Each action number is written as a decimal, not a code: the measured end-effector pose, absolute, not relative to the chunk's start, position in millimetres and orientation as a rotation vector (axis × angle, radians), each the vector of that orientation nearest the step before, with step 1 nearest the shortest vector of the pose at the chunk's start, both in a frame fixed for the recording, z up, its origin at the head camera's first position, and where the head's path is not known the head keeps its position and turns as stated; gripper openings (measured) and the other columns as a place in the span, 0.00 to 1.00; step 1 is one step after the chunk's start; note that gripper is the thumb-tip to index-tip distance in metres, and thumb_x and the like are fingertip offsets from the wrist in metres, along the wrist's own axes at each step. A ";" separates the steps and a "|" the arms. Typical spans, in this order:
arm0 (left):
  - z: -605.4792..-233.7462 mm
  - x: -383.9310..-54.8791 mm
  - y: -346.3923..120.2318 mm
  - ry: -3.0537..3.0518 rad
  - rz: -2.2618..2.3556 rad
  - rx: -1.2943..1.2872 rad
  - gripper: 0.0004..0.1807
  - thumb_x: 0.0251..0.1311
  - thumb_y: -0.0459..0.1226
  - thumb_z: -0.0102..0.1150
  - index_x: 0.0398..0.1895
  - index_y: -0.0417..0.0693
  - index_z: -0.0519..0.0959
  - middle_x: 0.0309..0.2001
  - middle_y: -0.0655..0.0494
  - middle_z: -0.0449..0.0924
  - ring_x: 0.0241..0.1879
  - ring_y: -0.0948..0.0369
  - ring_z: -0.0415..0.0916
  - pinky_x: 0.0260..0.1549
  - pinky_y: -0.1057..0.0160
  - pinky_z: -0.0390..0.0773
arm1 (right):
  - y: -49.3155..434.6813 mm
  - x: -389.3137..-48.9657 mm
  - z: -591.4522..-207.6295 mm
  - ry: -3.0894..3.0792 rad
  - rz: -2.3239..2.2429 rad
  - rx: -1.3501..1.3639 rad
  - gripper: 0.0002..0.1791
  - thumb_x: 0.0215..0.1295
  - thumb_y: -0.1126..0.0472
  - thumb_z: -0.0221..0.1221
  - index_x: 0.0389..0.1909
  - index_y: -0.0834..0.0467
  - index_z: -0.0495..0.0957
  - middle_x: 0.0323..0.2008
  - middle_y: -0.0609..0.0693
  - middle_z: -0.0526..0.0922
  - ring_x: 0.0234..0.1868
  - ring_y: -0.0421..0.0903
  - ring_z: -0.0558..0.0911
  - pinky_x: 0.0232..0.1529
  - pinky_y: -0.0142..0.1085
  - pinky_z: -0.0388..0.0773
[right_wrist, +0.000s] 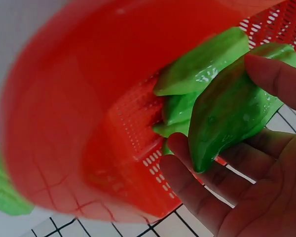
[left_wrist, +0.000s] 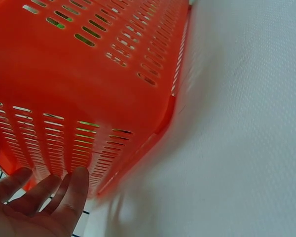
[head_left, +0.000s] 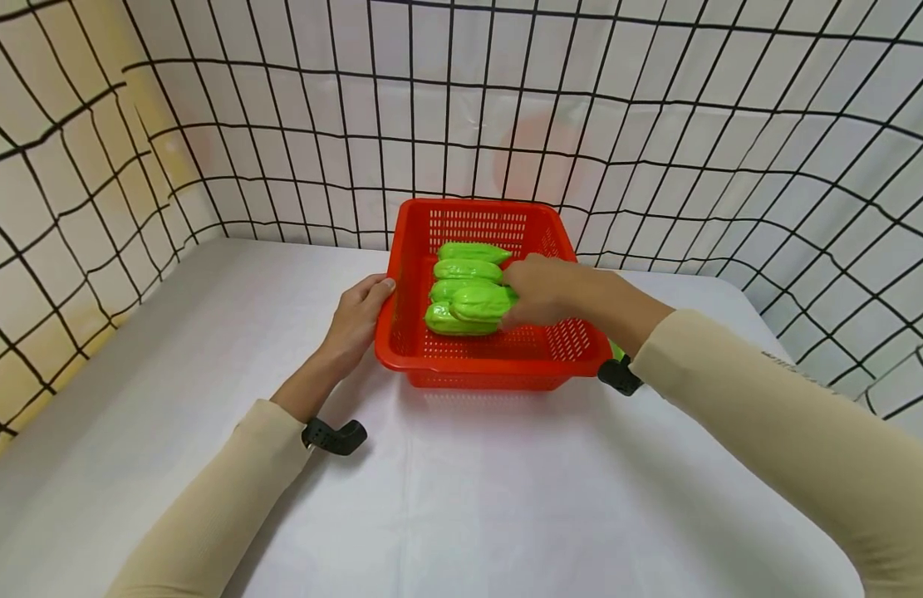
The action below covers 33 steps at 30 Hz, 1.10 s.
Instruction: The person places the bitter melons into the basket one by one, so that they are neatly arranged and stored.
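A red slotted basket (head_left: 491, 359) stands on the white table and holds several glossy green vegetables (head_left: 468, 270) in a row. My right hand (head_left: 517, 303) reaches into it and grips the nearest green vegetable (head_left: 479, 303). In the right wrist view my thumb and fingers (right_wrist: 187, 173) wrap that vegetable (right_wrist: 227, 113) just above the others. My left hand (head_left: 364, 307) rests against the basket's left wall with the thumb on the rim. Seen from the left wrist, its straight fingers (left_wrist: 74, 190) touch the slotted wall (left_wrist: 89, 74).
One more green vegetable (head_left: 616, 349) lies on the table by the basket's near right corner, mostly hidden by my right wrist. White cloth with a black grid (head_left: 655, 124) walls in the table at the back and sides. Bare tabletop (head_left: 468, 498) stretches in front.
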<state>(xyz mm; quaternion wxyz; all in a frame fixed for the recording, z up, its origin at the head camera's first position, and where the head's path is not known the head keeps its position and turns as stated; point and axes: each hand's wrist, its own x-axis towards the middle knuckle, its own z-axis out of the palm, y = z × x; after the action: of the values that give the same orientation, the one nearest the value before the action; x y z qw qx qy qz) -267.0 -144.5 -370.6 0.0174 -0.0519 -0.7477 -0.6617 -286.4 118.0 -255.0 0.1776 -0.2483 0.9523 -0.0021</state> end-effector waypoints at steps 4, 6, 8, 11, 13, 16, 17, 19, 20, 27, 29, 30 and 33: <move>-370.7 -266.4 -144.3 -2.325 -2.057 -0.154 0.28 0.77 0.50 0.43 0.69 0.40 0.71 0.59 0.35 0.77 0.53 0.42 0.78 0.41 0.69 0.83 | 111.7 -289.2 -258.1 2.669 -0.025 -0.683 0.22 0.63 0.51 0.67 0.50 0.60 0.77 0.39 0.53 0.78 0.44 0.50 0.76 0.42 0.39 0.76; -370.8 -266.2 -143.9 -2.320 -2.062 -0.152 0.28 0.77 0.50 0.43 0.69 0.40 0.71 0.59 0.35 0.76 0.53 0.41 0.77 0.41 0.69 0.83 | 109.1 -289.8 -260.6 2.651 -0.010 -0.670 0.22 0.63 0.51 0.67 0.50 0.60 0.77 0.40 0.53 0.78 0.44 0.50 0.76 0.43 0.39 0.77; -371.1 -266.1 -143.8 -2.316 -2.064 -0.150 0.28 0.77 0.50 0.42 0.69 0.40 0.71 0.59 0.34 0.76 0.54 0.40 0.77 0.41 0.69 0.83 | 106.1 -290.0 -263.5 2.629 0.008 -0.662 0.22 0.63 0.51 0.67 0.52 0.61 0.77 0.41 0.54 0.78 0.45 0.50 0.76 0.45 0.39 0.77; -371.3 -266.2 -143.8 -2.316 -2.066 -0.150 0.29 0.77 0.50 0.42 0.69 0.40 0.71 0.59 0.34 0.76 0.54 0.39 0.76 0.41 0.69 0.83 | 101.9 -289.6 -268.0 2.603 0.030 -0.643 0.23 0.63 0.52 0.67 0.53 0.61 0.76 0.43 0.54 0.77 0.47 0.51 0.75 0.46 0.39 0.78; -371.4 -266.1 -143.7 -2.315 -2.070 -0.152 0.28 0.77 0.50 0.42 0.69 0.40 0.71 0.59 0.34 0.76 0.54 0.39 0.77 0.41 0.69 0.83 | 99.8 -288.9 -270.9 2.595 0.035 -0.631 0.24 0.63 0.52 0.67 0.53 0.61 0.76 0.44 0.54 0.77 0.48 0.51 0.75 0.47 0.39 0.77; -371.6 -266.6 -143.8 -2.309 -2.077 -0.156 0.28 0.77 0.50 0.42 0.69 0.40 0.71 0.59 0.34 0.76 0.53 0.40 0.77 0.41 0.69 0.83 | 98.2 -287.9 -275.2 2.582 0.036 -0.623 0.24 0.62 0.52 0.69 0.54 0.60 0.75 0.44 0.54 0.76 0.48 0.51 0.75 0.48 0.39 0.77; -371.6 -266.8 -143.7 -2.307 -2.077 -0.158 0.28 0.77 0.50 0.42 0.69 0.39 0.71 0.59 0.34 0.76 0.53 0.40 0.77 0.41 0.69 0.83 | 98.0 -287.2 -276.5 2.579 0.043 -0.620 0.25 0.61 0.52 0.69 0.54 0.60 0.75 0.44 0.54 0.76 0.48 0.51 0.75 0.49 0.39 0.77; -371.6 -267.0 -143.6 -2.304 -2.077 -0.160 0.28 0.77 0.50 0.42 0.68 0.39 0.71 0.59 0.34 0.76 0.53 0.40 0.77 0.41 0.69 0.83 | 97.6 -285.5 -278.6 2.574 0.048 -0.606 0.26 0.60 0.51 0.70 0.53 0.59 0.74 0.43 0.54 0.77 0.47 0.50 0.75 0.48 0.39 0.77; -371.9 -267.5 -143.8 -2.305 -2.074 -0.162 0.28 0.77 0.50 0.42 0.68 0.39 0.71 0.59 0.34 0.76 0.53 0.40 0.76 0.41 0.69 0.83 | 97.3 -285.0 -279.8 2.571 0.049 -0.601 0.26 0.60 0.51 0.70 0.53 0.59 0.74 0.43 0.54 0.76 0.47 0.50 0.75 0.48 0.39 0.77; -371.0 -266.6 -144.0 -2.315 -2.060 -0.165 0.28 0.77 0.50 0.43 0.69 0.40 0.71 0.60 0.35 0.76 0.53 0.40 0.77 0.42 0.68 0.84 | 94.4 -280.8 -287.5 2.587 0.063 -0.617 0.21 0.61 0.51 0.69 0.46 0.58 0.75 0.38 0.53 0.77 0.40 0.49 0.77 0.40 0.36 0.76; -371.0 -266.5 -144.2 -2.320 -2.056 -0.162 0.28 0.77 0.50 0.42 0.69 0.40 0.71 0.60 0.35 0.76 0.53 0.40 0.77 0.42 0.67 0.84 | 93.4 -280.0 -290.6 2.593 0.068 -0.615 0.18 0.61 0.51 0.69 0.43 0.58 0.75 0.36 0.53 0.78 0.38 0.48 0.78 0.37 0.36 0.75; -370.9 -266.4 -144.2 -2.322 -2.055 -0.159 0.28 0.77 0.50 0.43 0.69 0.40 0.71 0.60 0.35 0.76 0.54 0.40 0.78 0.42 0.67 0.84 | 93.2 -279.9 -291.9 2.594 0.068 -0.610 0.18 0.61 0.51 0.68 0.43 0.58 0.76 0.35 0.53 0.78 0.38 0.49 0.78 0.38 0.36 0.76; -371.0 -266.4 -144.3 -2.328 -2.055 -0.154 0.28 0.77 0.50 0.42 0.69 0.41 0.71 0.60 0.35 0.76 0.54 0.41 0.78 0.42 0.67 0.84 | 92.6 -279.1 -295.6 2.599 0.071 -0.584 0.19 0.62 0.50 0.68 0.44 0.57 0.76 0.37 0.53 0.79 0.39 0.49 0.79 0.40 0.37 0.77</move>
<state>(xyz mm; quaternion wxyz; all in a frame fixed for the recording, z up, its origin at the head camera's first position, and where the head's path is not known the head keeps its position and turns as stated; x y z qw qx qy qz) -266.4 -144.3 -371.0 0.0165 -0.0495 -0.7487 -0.6608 -279.1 92.6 -295.6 0.2362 -0.2128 0.9477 0.0260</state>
